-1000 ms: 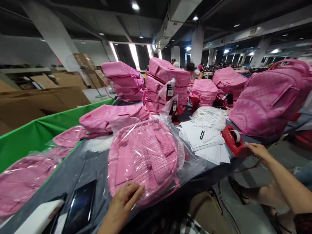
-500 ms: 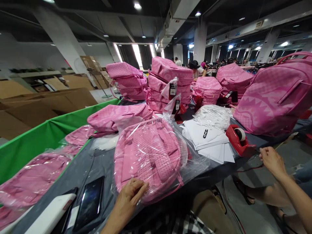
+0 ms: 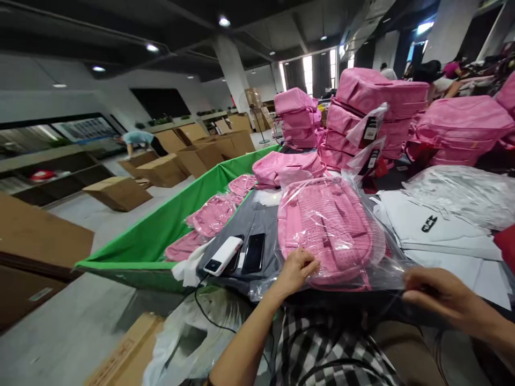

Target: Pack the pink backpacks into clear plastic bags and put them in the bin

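Observation:
A pink backpack sealed in a clear plastic bag lies flat on the grey table in front of me. My left hand rests on its near edge, fingers curled and gripping the plastic. My right hand hovers at the bag's near right corner. Its fingers are pinched together on something thin that I cannot make out. A checked shirt shows below, between my arms.
A white power bank and a black phone lie left of the bag. A green bin holds bagged backpacks. Stacks of pink backpacks, white sheets, small black snips and a red tape dispenser lie behind and to the right. Cardboard boxes and a bending person are at far left.
My right hand has left the tape dispenser and come in to the bag's near right corner. My view has swung left. The left hand stays on the bag.

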The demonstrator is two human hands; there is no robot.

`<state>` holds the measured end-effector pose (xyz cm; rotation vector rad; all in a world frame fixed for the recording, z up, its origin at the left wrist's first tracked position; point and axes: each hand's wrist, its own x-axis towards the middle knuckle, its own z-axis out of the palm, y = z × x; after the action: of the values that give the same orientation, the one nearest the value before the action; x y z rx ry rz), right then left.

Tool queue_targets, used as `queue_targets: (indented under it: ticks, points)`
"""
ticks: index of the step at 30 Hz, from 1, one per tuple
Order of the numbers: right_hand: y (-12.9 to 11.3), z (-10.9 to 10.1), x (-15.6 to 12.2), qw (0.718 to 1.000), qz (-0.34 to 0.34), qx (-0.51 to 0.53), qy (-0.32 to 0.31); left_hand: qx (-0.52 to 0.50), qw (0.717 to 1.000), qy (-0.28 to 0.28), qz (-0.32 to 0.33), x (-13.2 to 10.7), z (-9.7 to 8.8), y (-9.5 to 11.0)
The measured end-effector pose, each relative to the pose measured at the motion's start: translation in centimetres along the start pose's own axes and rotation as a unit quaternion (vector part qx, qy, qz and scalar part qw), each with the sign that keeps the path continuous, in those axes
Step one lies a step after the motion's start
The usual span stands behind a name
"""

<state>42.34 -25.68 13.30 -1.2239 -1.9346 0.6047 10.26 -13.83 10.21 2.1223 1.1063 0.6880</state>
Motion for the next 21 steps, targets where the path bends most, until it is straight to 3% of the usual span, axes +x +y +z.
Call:
queue_targets:
  ticks: [1, 3, 6, 9, 13, 16, 18, 20, 21]
  points:
    - [-0.6, 0.5, 1.6, 0.993, -0.071, -0.065, -0.066, 0.008, 1.0, -0.006, -0.004, 0.0, 0.0, 0.1]
    - [-0.9, 1.7, 4.7, 0.956, -0.188, -0.184, -0.128, 0.014, 1.0, -0.014, -0.006, 0.0, 0.0, 0.3]
    - [0.3, 3.1, 8.1, 0.905, -0.262, -0.315, -0.11, 0.012, 1.0, -0.021, 0.001, -0.1, -0.1, 0.3]
    - [1.8, 3.3, 10.2, 0.904, -0.209, -0.353, -0.12, 0.003, 1.0, -0.022, 0.006, -0.1, -0.2, 0.1]
    - [3.2, 1.7, 12.3, 0.94, -0.036, -0.303, -0.15, 0.005, 0.999, -0.036, 0.007, -0.3, -0.1, -0.3]
    - [3.7, -0.2, 12.7, 0.944, 0.074, -0.298, -0.118, 0.018, 0.999, -0.031, -0.002, -0.5, 0.2, -0.5]
    - [3.3, -1.1, 11.7, 0.951, 0.091, -0.294, -0.044, 0.024, 0.999, -0.026, -0.002, -0.5, 0.3, -0.7]
    - [2.4, -0.9, 10.0, 0.958, 0.054, -0.277, 0.05, 0.033, 0.999, -0.026, 0.003, -0.4, 0.4, -0.8]
    - [1.9, -0.4, 9.2, 0.962, 0.02, -0.265, 0.068, 0.04, 0.999, -0.026, 0.005, -0.3, 0.5, -0.8]
